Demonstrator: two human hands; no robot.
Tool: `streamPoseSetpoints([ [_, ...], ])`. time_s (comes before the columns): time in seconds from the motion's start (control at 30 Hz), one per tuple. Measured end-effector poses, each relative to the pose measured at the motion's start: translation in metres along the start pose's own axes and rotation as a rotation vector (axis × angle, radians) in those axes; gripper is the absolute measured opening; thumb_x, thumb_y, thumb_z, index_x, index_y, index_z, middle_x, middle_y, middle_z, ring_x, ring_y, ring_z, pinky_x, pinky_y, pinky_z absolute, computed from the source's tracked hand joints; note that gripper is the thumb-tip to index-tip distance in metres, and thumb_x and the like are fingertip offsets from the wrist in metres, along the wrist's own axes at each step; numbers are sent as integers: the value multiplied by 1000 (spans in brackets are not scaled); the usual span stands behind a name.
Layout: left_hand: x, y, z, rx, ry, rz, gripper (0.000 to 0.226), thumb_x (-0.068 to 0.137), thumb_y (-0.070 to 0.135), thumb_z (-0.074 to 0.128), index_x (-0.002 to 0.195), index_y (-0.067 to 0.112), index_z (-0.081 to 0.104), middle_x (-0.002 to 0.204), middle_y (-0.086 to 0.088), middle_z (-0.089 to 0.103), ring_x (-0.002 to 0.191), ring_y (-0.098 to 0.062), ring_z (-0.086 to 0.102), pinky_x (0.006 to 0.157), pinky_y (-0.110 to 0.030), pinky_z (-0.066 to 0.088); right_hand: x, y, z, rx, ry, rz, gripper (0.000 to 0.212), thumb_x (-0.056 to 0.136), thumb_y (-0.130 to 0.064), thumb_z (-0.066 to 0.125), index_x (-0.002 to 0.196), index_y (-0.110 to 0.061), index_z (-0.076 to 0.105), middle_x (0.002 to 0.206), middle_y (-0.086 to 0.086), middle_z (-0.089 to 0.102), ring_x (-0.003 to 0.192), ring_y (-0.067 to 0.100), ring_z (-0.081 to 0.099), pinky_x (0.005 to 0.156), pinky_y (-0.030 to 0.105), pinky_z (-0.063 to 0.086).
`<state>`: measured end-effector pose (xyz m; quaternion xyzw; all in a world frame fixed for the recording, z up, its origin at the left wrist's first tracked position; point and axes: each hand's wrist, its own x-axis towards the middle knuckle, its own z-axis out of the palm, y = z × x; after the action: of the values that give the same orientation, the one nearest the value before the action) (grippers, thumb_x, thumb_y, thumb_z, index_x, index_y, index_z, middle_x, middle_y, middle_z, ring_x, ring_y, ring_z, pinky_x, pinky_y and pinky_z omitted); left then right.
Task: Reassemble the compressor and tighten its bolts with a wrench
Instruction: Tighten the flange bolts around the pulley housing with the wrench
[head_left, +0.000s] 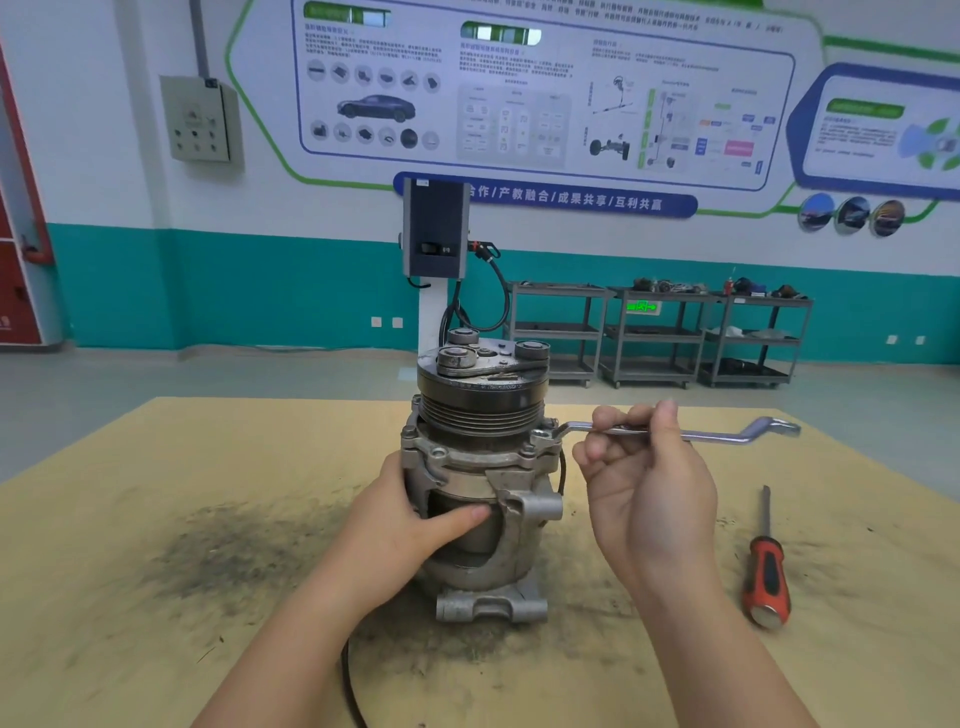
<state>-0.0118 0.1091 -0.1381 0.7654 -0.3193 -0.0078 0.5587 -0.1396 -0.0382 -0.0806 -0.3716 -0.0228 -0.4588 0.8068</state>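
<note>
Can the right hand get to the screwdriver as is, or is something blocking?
Probably yes, once freed. The right hand grips the wrench, whose ring end sits on a compressor bolt. The screwdriver lies just to its right on bare table, nothing between them. The left hand holds the compressor.

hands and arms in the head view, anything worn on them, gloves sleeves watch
Nothing worn: the left hand and right hand are bare, without gloves, rings or a watch. Both forearms are uncovered down to the frame edge, no sleeves showing. Fingernails look short.

Bright, even light; wide-angle edge distortion
</note>
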Motion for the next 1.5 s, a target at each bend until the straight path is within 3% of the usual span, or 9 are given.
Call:
streamPoseSetpoints([
  [0.17, 0, 2, -1, 13, 0, 5, 83, 36, 89, 68, 105, 49, 48, 100, 51, 53, 92, 28, 50, 63, 0, 42, 3, 2, -3, 58, -29, 94, 35, 105, -26, 33, 77, -12, 49, 65, 6, 61, 47, 14, 50, 50, 23, 48],
  [0.33, 0, 0, -1, 11, -5, 15, 73, 46, 77, 73, 107, 48, 48, 101, 51, 53, 93, 27, 51, 64, 2, 42, 0, 3, 0, -61, -93, -22, 31, 95, -36, 39, 78, -11, 47, 66, 4, 63, 48, 16, 53, 52, 24, 50],
  [0.57, 0, -1, -1, -1, 9, 11, 73, 45, 75, 75, 107, 47, 49, 101, 41, 61, 93, 22, 55, 66, -1, 43, -30, 28, 7, -575, -255, -720, 25, 102, -42, 38, 87, -33, 56, 82, 1, 63, 68, 16, 61, 66, 25, 50],
  [0.8, 2, -2, 2, 14, 13, 17, 70, 62, 54, 86, 121, 36, 51, 113, 21, 67, 104, 2, 62, 86, -24, 51, -50, 42, 15, -900, -316, -853, 30, 102, -42, 40, 89, -18, 53, 99, 3, 55, 92, 7, 56, 77, 18, 46],
  [0.87, 4, -4, 4, 27, 30, 20, 67, 62, 49, 88, 117, 37, 52, 110, 20, 67, 100, 6, 61, 79, -16, 47, -53, 37, 19, -843, -233, -807, 29, 101, -45, 37, 90, -23, 53, 102, -2, 48, 89, 4, 54, 76, 12, 43],
  [0.93, 4, -5, 4, 48, 47, 13, 59, 61, 46, 88, 107, 39, 52, 103, 23, 65, 90, 17, 56, 69, -6, 41, -50, 23, 26, -697, -148, -713, 23, 100, -43, 39, 88, -29, 51, 90, -7, 52, 73, 15, 58, 66, 20, 46],
  [1.1, 4, -4, 3, 67, 25, 13, 57, 60, 50, 87, 103, 39, 51, 99, 28, 63, 83, 25, 51, 64, -3, 40, -12, -17, 17, -340, 111, -247, 11, 101, -9, 46, 101, -20, 45, 63, -6, 59, 44, 12, 54, 40, 23, 43],
  [1.3, 3, -4, 2, 51, 16, 9, 59, 59, 53, 85, 104, 40, 50, 101, 28, 63, 86, 24, 52, 65, -4, 41, 26, -15, 4, -198, 51, 270, 12, 102, -12, 44, 91, -7, 47, 62, 5, 62, 43, 12, 50, 39, 21, 42],
  [1.5, 0, 1, 1, 13, 15, -7, 70, 46, 68, 79, 105, 43, 50, 98, 33, 63, 88, 28, 51, 63, -1, 41, 59, -18, 8, -280, -102, 555, 11, 102, -12, 43, 91, -9, 42, 60, 4, 58, 42, 13, 46, 37, 20, 40],
])
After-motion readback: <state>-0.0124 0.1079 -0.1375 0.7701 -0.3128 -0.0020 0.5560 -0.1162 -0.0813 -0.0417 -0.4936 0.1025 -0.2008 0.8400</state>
